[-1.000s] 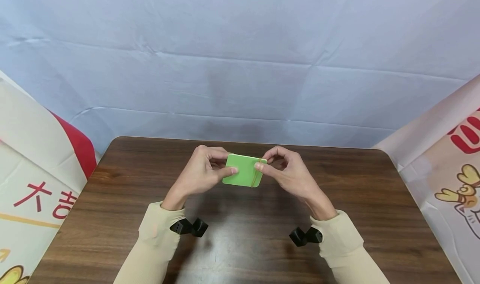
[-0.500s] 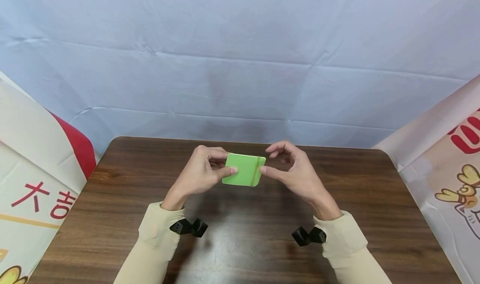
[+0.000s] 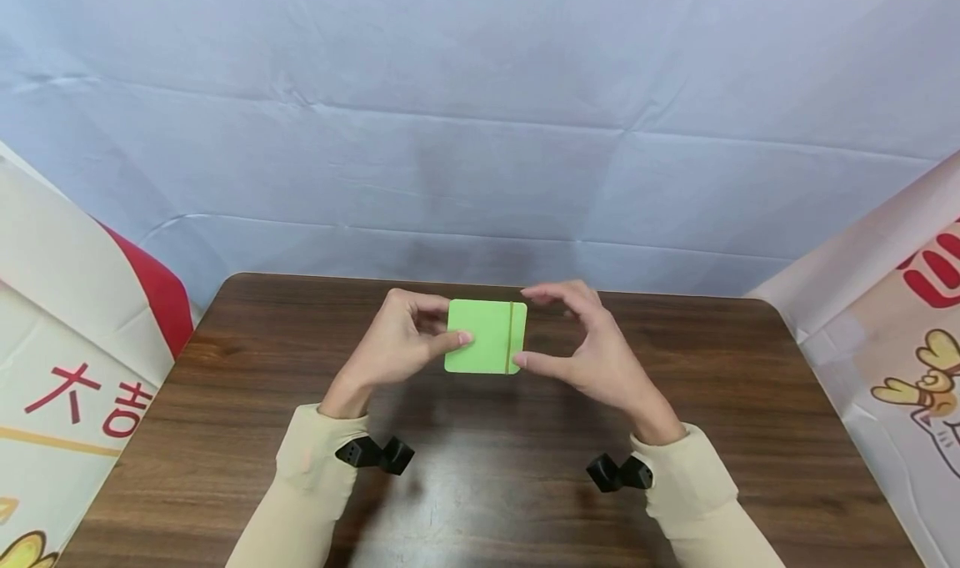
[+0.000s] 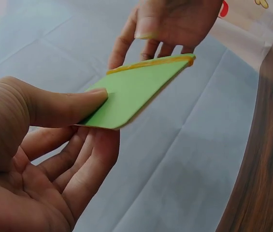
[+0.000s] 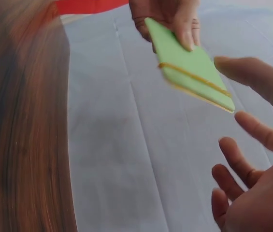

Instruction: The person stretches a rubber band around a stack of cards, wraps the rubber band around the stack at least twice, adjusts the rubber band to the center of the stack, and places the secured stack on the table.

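A thin, square, light green card pad (image 3: 486, 326) with rounded corners is held up above the table. A yellow-brown rubber band (image 3: 511, 334) runs round it near its right edge; the right wrist view shows the band (image 5: 194, 78) lying straight across that end. My left hand (image 3: 397, 343) pinches the pad's left side, thumb on the front face and fingers behind. My right hand (image 3: 600, 351) is spread at the pad's right side, its thumb tip right at the lower right corner in the head view. Its other fingers are apart from the pad, relaxed and slightly bent.
Below the hands is a dark wooden table (image 3: 480, 485) with rounded far corners. A pale blue-white cloth (image 3: 480, 134) hangs behind it. Printed banners (image 3: 75, 368) flank both sides. Each sleeve cuff carries a small black camera (image 3: 375, 454).
My right hand has let go of the pad's banded end, its fingers spreading off it. The pad has turned to face the head camera more squarely. My left hand keeps its pinch.
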`<action>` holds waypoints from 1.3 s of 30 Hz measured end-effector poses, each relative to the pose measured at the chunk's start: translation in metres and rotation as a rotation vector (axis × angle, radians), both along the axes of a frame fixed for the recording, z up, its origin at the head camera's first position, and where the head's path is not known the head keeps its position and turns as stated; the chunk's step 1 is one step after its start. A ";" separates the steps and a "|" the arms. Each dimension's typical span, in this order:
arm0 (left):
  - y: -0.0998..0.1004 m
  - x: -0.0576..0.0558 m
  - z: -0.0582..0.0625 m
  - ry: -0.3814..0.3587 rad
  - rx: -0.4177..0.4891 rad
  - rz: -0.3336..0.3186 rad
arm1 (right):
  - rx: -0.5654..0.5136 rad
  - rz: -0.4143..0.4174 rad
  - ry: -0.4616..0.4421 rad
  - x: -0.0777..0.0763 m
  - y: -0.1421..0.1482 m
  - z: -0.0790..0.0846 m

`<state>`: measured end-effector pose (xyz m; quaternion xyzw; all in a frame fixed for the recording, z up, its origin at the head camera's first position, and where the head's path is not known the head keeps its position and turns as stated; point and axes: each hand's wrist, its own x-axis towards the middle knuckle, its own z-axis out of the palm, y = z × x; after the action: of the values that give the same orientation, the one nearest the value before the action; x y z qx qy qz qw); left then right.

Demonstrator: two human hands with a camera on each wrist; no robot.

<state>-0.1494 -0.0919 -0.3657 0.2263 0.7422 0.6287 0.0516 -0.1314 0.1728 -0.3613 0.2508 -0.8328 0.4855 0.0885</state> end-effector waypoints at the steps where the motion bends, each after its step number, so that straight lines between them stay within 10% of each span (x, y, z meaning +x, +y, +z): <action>1: 0.000 0.000 0.000 -0.023 0.009 -0.003 | 0.022 0.010 0.026 0.000 0.000 -0.001; 20: 0.004 0.004 0.004 -0.195 0.185 -0.057 | 0.237 0.050 0.223 0.003 0.003 0.000; 39: -0.003 0.014 0.014 0.338 -0.304 -0.030 | 0.136 0.070 0.114 0.005 0.013 0.004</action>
<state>-0.1358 -0.0952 -0.3513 0.3293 0.8229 0.4620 -0.0308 -0.1265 0.1861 -0.3571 0.3127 -0.8481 0.4156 0.1015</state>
